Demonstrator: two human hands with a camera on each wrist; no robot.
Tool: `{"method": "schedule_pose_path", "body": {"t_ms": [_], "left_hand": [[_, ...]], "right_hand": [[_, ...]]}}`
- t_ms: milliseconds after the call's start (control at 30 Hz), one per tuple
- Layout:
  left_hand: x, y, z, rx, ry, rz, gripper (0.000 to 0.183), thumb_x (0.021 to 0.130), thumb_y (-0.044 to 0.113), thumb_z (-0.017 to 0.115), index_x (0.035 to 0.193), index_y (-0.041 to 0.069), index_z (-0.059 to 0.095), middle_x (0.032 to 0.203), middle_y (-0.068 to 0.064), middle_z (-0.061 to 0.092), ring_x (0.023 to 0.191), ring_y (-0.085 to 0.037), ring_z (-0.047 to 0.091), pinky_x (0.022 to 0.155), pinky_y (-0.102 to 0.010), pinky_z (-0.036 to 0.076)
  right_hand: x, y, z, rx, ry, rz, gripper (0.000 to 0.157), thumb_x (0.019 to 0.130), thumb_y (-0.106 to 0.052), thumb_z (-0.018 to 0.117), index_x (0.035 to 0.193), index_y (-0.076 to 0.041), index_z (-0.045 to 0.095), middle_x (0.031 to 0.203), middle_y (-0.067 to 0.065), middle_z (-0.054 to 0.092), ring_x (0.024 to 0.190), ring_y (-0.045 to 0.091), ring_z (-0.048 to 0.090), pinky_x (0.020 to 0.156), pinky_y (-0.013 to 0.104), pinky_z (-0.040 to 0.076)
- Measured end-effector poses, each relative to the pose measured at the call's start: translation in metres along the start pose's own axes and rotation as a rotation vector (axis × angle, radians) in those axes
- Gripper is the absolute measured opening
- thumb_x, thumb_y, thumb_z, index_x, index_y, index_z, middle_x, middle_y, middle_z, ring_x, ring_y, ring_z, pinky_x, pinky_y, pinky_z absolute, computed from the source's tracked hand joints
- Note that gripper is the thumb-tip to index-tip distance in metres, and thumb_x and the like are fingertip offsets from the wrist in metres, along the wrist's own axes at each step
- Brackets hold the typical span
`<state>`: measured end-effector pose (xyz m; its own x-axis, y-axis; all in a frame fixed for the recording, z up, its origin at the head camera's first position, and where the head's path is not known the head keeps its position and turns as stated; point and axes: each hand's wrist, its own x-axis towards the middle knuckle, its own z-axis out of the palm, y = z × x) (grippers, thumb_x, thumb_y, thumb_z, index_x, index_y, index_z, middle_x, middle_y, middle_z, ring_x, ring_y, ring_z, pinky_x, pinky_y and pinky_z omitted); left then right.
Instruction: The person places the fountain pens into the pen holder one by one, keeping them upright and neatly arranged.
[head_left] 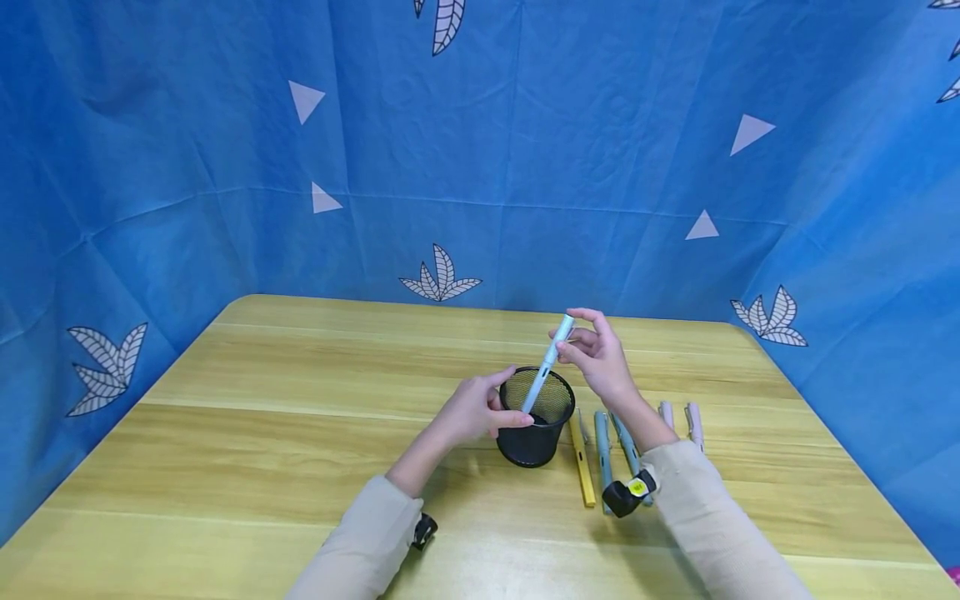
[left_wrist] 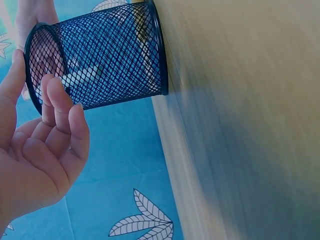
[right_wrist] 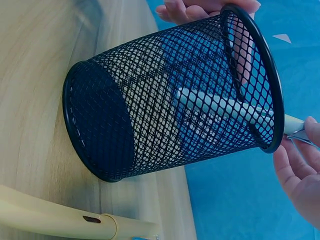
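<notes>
A black mesh pen holder (head_left: 528, 447) stands upright on the wooden table. My left hand (head_left: 467, 408) holds it by the rim, thumb on the far side and a finger across the near side. Over its mouth, my right hand (head_left: 606, 360) pinches a pale blue pen (head_left: 542, 379) near its capped upper end. The pen slants, and through the mesh in the right wrist view its lower part (right_wrist: 210, 102) shows inside the holder, above the base. A yellow pen (head_left: 581, 462) lies just right of the holder.
Beside the yellow pen lie two blue-green pens (head_left: 603, 450), one partly under my right forearm. Two pale lilac pens (head_left: 695, 425) lie further right, partly hidden by that arm. A blue patterned curtain (head_left: 480, 150) hangs behind the table (head_left: 262, 433).
</notes>
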<state>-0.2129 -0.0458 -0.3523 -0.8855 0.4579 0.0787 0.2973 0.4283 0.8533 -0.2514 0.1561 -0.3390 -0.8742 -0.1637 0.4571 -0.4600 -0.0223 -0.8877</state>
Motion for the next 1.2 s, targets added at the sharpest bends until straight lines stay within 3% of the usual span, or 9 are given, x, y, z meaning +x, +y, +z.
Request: {"method": "schedule_pose_path", "body": {"t_ms": [333, 533, 933, 1200], "left_hand": [[0.0005, -0.002, 0.0003, 0.0, -0.006, 0.008, 0.078, 0.075, 0.026, 0.073, 0.137, 0.0, 0.032, 0.061, -0.022, 0.056, 0.051, -0.037, 0.057, 0.04, -0.023, 0.035], [0.0002, -0.0022, 0.0006, -0.005, -0.009, 0.008, 0.078, 0.076, 0.025, 0.072, 0.137, 0.0, 0.031, 0.061, -0.023, 0.055, 0.051, -0.037, 0.056, 0.04, -0.023, 0.035], [0.0011, -0.005, 0.0017, 0.005, -0.009, 0.015, 0.079, 0.075, 0.026, 0.072, 0.137, -0.001, 0.031, 0.06, -0.02, 0.056, 0.05, -0.035, 0.057, 0.042, -0.023, 0.037], [0.0006, -0.0047, 0.0011, 0.019, -0.009, 0.034, 0.077, 0.077, 0.024, 0.071, 0.136, -0.004, 0.031, 0.055, -0.014, 0.054, 0.047, -0.03, 0.056, 0.041, -0.022, 0.037]], "right_hand": [[-0.003, 0.0015, 0.0017, -0.086, -0.006, 0.022, 0.041, 0.083, 0.014, 0.052, 0.122, 0.007, 0.041, 0.09, 0.024, 0.051, 0.07, 0.013, 0.062, 0.064, 0.028, 0.051], [-0.0049, 0.0043, 0.0033, -0.115, -0.038, 0.017, 0.038, 0.083, 0.012, 0.053, 0.12, 0.008, 0.043, 0.089, 0.024, 0.051, 0.071, 0.012, 0.062, 0.066, 0.033, 0.051], [-0.0073, 0.0068, 0.0073, -0.173, -0.087, -0.002, 0.032, 0.084, 0.009, 0.054, 0.115, 0.009, 0.047, 0.087, 0.025, 0.055, 0.073, 0.012, 0.061, 0.068, 0.028, 0.05], [-0.0082, 0.006, 0.008, -0.208, -0.095, 0.008, 0.024, 0.086, 0.005, 0.054, 0.11, 0.01, 0.052, 0.098, 0.026, 0.056, 0.083, 0.015, 0.06, 0.074, 0.027, 0.049]]}}
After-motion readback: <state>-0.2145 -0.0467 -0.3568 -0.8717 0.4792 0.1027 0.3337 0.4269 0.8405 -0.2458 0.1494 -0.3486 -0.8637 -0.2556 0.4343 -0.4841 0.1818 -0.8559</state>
